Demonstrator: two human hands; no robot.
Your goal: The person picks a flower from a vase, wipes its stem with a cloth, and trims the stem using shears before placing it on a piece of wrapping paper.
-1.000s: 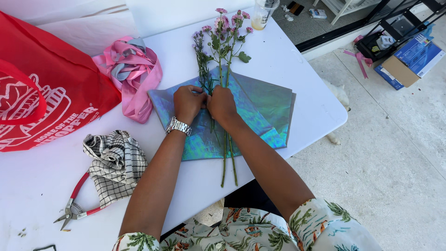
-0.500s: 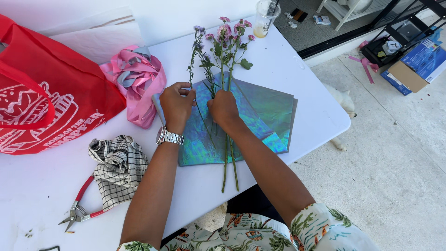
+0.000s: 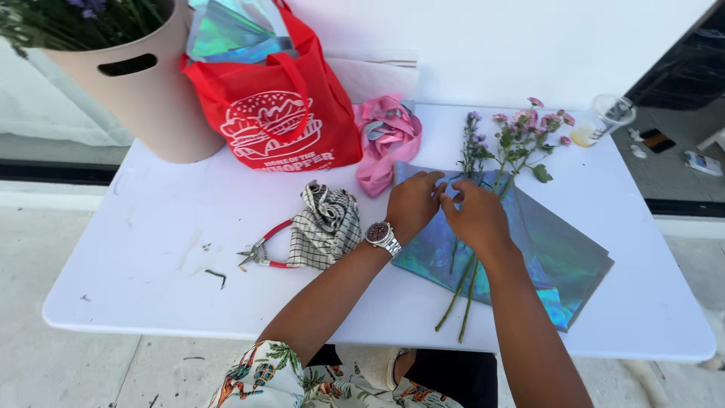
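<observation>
Where thin stems [image 3: 462,291] cross: iridescent sheets [image 3: 559,257].

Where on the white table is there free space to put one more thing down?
Bare table lies left of the red-handled cutters, below the beige bucket. A smaller patch sits right of the flowers. Around both hands and the iridescent sheets it is crowded.

Red tote bag [image 3: 279,113], pink ribbon [image 3: 387,140], checked cloth [image 3: 326,227], red-handled pliers [image 3: 260,253], beige bucket [image 3: 132,91], plastic cup [image 3: 603,119]

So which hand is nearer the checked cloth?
Left. The left hand is just right of the checked cloth; the right hand lies farther right, over the flower stems.
</observation>
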